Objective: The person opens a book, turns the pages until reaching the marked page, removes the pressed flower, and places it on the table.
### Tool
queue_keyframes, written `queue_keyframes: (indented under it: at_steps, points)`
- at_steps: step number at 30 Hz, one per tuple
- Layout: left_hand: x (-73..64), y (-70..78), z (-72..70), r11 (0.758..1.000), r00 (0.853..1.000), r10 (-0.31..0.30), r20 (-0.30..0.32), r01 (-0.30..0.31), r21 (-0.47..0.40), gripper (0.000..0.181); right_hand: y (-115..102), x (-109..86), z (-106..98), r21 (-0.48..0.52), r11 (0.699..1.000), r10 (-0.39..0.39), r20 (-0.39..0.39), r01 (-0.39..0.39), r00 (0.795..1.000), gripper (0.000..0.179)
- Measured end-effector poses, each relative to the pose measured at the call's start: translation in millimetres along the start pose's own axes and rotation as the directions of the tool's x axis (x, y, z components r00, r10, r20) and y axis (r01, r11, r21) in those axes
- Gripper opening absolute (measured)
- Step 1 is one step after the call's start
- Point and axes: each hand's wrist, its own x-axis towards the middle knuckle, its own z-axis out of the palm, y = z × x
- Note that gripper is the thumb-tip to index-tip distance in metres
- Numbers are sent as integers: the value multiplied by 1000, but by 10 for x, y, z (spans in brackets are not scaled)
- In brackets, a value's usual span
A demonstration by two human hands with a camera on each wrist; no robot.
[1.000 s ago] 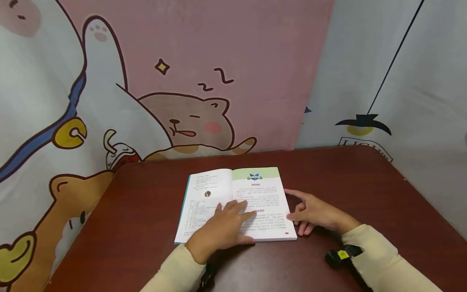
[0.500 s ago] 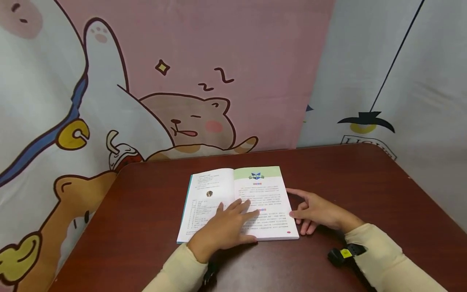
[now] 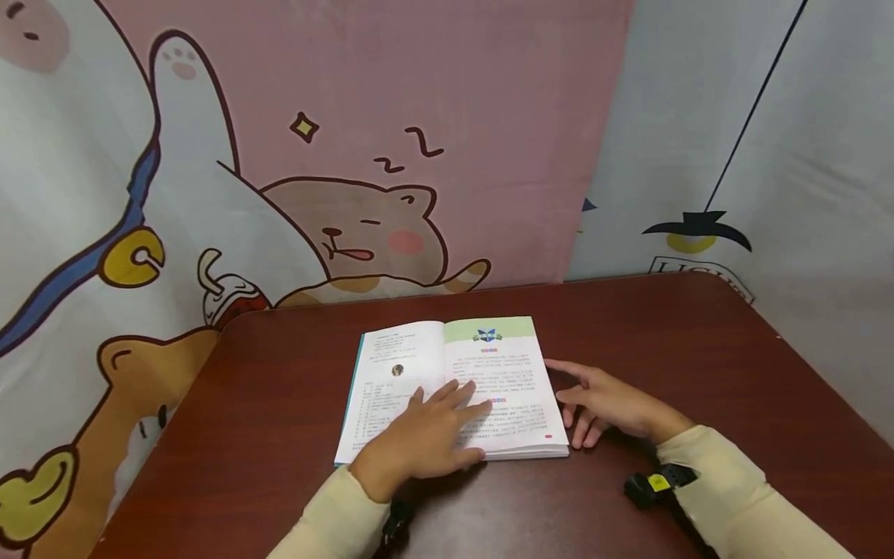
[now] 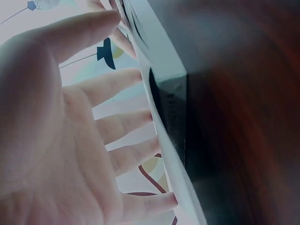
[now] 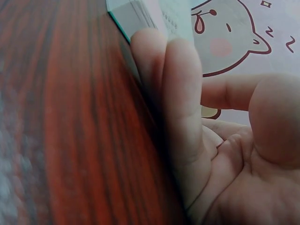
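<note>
An open book point(image 3: 405, 349) with printed pages and a teal cover edge lies on the brown table. My left hand point(image 3: 426, 442) rests on it across the lower middle, fingers spread. Seen from the left wrist, the fingers of my left hand point(image 4: 89, 131) are fairly straight on the page, and a dark gap shows between upper pages and the page block point(image 4: 171, 51). My right hand point(image 3: 608, 404) touches the right edge of the book, its index finger extended and its thumb at the page edge. In the right wrist view, my right hand's fingers point(image 5: 183, 98) reach the page block point(image 5: 131, 21).
The brown table point(image 3: 265, 404) extends around the book on all sides. Behind it hangs a printed backdrop point(image 3: 524, 155) with cartoon animals and a lamp. A black strap device point(image 3: 656, 483) is on the right wrist.
My right thumb has moved up along the book's right edge. The lower right pages now stand slightly apart from the block. My left hand keeps its place on the book.
</note>
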Motion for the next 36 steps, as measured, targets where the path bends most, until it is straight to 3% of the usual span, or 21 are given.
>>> queue_keyframes:
  at_steps: [17,26,30,36]
  points:
    - [-20,8,-10,999,999,35,-39,-35,-5,58,16,4,-2,-2,1000,-8,8,8,1000,76]
    - [-37,19,17,996,994,82,-77,-79,39,45,44,60,7,-20,1000,-7,11,7,1000,78]
    - [-40,1,3,991,985,123,-121,-116,67,53,37,51,-3,-15,1000,-12,24,12,1000,75]
    - [-30,-2,-35,982,958,168,-232,-142,122,78,26,19,-27,-14,1000,-6,27,6,1000,73]
